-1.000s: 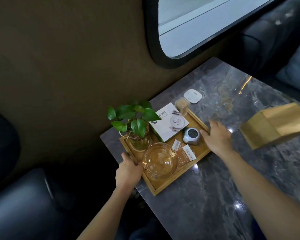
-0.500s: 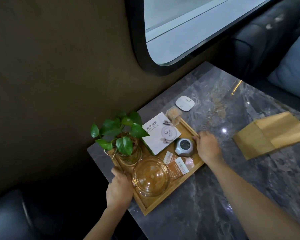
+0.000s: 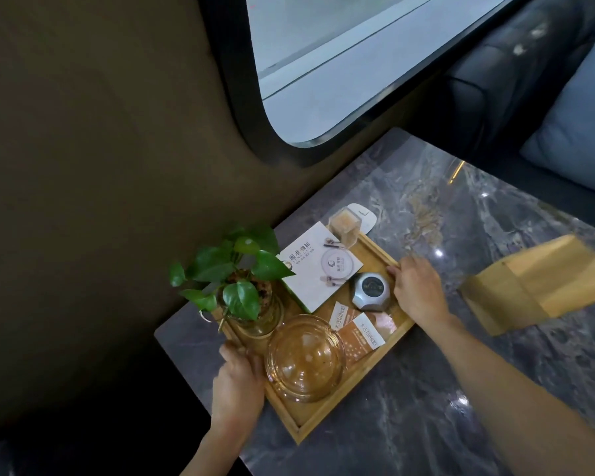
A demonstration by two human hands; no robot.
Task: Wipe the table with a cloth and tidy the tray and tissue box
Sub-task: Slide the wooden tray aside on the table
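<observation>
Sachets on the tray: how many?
2 brown sachets lie flat on the wooden tray: one sachet just left of the grey round device, the other sachet beside the glass bowl. They overlap, so another could lie hidden beneath.

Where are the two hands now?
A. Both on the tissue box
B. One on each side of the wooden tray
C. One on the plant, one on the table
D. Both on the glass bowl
B: the left hand and right hand grip opposite edges of the tray.
</observation>
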